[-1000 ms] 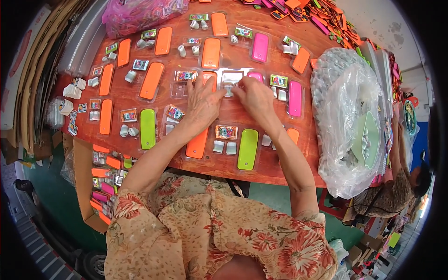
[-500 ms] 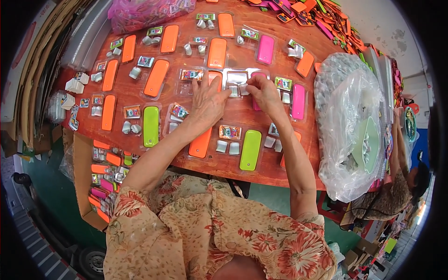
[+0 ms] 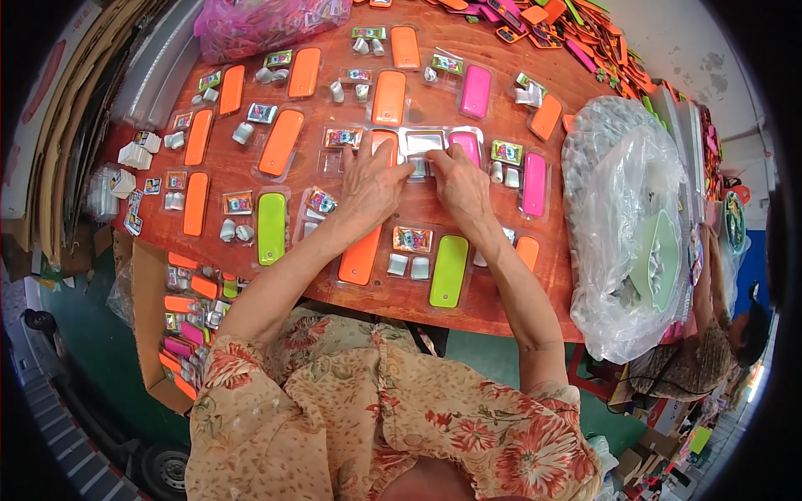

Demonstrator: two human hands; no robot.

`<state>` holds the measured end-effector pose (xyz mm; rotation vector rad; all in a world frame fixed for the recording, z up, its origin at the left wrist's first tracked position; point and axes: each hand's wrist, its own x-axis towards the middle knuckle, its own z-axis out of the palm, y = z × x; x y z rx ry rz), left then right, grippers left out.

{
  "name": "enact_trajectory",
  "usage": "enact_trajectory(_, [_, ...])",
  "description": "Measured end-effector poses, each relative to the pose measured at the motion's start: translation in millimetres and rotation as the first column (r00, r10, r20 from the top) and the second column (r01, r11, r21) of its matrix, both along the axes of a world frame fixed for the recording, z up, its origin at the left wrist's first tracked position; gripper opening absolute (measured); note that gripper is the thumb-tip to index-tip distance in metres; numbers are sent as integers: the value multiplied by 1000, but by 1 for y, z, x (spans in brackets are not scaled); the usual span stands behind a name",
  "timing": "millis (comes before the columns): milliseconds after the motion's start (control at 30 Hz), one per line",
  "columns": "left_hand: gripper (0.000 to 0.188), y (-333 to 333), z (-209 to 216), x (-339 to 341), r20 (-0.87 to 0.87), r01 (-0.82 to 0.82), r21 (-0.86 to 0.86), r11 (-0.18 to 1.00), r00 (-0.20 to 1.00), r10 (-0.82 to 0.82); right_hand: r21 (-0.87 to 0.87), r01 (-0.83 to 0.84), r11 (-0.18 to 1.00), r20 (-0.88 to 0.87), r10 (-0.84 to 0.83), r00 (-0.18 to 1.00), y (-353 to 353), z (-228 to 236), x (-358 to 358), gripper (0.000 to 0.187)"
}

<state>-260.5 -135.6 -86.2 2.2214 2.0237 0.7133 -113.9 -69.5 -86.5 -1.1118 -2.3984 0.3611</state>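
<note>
A clear plastic blister tray (image 3: 424,140) lies mid-table with a pink case (image 3: 464,146) in its right side and a white roll (image 3: 418,169) in a lower compartment. My left hand (image 3: 373,188) reaches over an orange case (image 3: 383,138) in the tray beside it, fingers spread, thumb at the roll. With bent, closed fingers, my right hand (image 3: 462,190) presses at the neighbouring compartment; a second small white roll there is mostly hidden under the fingertips. Nearer me lie a long orange case (image 3: 361,257) and a green case (image 3: 449,269), with a colourful packet (image 3: 413,239) between them.
Several similar filled trays surround my hands. A pink bag (image 3: 267,25) lies at the far left, loose coloured pieces (image 3: 543,21) at the far right. Right are a clear bag (image 3: 610,242) and a pale green basket (image 3: 656,259). A cardboard box (image 3: 154,326) stands below the left table edge.
My right hand has moved slightly left and down, its fingertips now over the right-hand compartment, uncovering more of the pink case. My left hand stays nearly in place.
</note>
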Motion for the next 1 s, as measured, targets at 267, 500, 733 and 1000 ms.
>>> enact_trajectory(267, [15,0,2,-1,61,7,-54,999,998,-4,3,-114,994,67,113,991,-1,4,-5,17])
enact_trajectory(500, [17,2,2,-1,30,-11,-83,996,999,14,-182,-225,957,20,233,972,12,5,-1,19])
enact_trajectory(733, [14,3,0,0,-12,-6,-15,1000,1000,6,-84,-187,979,99,195,976,3,6,-3,24])
enact_trajectory(1000, [15,1,0,1,-14,-3,-77,997,1000,2,-42,-192,980,-10,192,981,6,-1,-3,14])
